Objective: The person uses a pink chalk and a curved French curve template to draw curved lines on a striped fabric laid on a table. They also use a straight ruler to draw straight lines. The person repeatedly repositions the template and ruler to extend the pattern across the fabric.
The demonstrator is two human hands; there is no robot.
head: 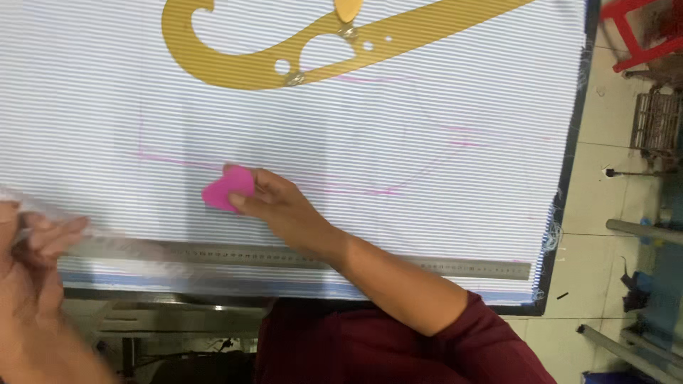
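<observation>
My right hand (284,210) pinches a flat pink piece of tailor's chalk (226,190) and holds its tip on a pink line drawn across striped white-and-blue fabric (441,206). My left hand (35,245), blurred, rests at the left edge with its fingers on the fabric's lifted near edge, close to the left end of a long steel ruler (455,267). The ruler lies along the near side of the fabric. Faint pink outlines run over the middle of the cloth.
A yellow curved pattern ruler (242,67) lies at the top of the fabric. The table's dark edge (569,163) runs down the right. Beyond it are a tiled floor, a red stool (633,35) and metal frames (654,121).
</observation>
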